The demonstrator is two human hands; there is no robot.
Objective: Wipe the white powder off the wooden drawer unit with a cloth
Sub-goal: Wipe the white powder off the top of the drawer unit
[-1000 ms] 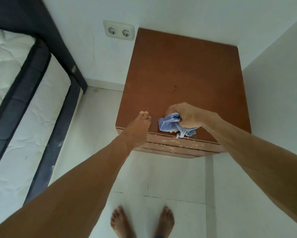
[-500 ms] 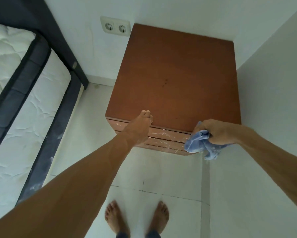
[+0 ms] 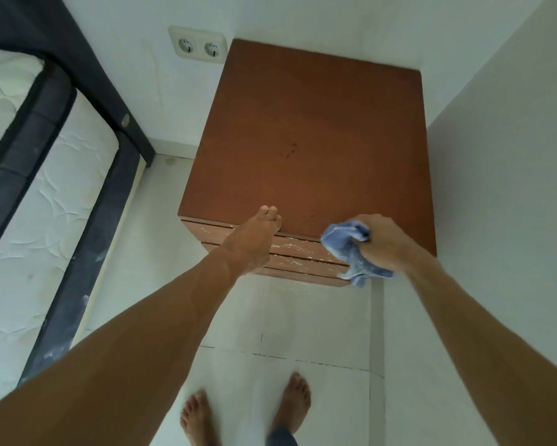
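A brown wooden drawer unit (image 3: 306,130) stands in the corner, seen from above. White powder (image 3: 290,249) streaks the drawer fronts along its near face. My left hand (image 3: 254,236) rests with straight fingers on the front edge of the top. My right hand (image 3: 383,243) grips a crumpled blue cloth (image 3: 347,249) against the right end of the drawer fronts. Part of the cloth hangs below my fist.
White walls close in behind and to the right of the unit. A double socket (image 3: 198,46) sits on the back wall. A bed with a white mattress (image 3: 29,220) and dark frame (image 3: 77,278) lies left. My bare feet (image 3: 245,410) stand on the white tiled floor.
My right hand carried the cloth from the middle of the front edge to the right end, then slightly back left. My left hand stayed on the edge.
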